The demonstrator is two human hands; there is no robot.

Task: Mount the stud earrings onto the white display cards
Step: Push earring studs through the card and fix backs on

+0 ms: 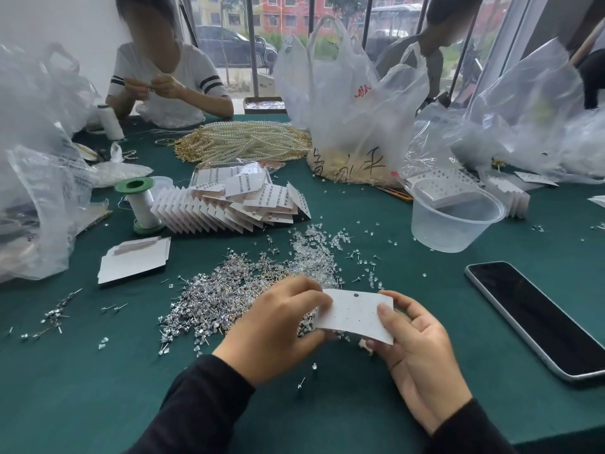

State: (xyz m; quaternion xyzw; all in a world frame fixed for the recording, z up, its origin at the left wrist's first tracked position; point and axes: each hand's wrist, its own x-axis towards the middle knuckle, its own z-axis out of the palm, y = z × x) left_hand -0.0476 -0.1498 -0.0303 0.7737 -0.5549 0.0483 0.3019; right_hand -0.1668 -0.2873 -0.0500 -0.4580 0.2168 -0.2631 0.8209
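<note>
I'm getting soft, even daylight from the windows (327,44) at the back, which backlights the plastic bags (353,103) into a milky glow. Shadows on the desk (98,388) are faint. The stud earrings (222,290) glint hard. The left hand (275,326) smears slightly at its fingertips against the white card (357,316). Window frames lean and bow toward the right edge.

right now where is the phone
Head view: the phone lies screen up on the right of the table, just right of the right hand that holds the card, nearer than the tub.
</note>
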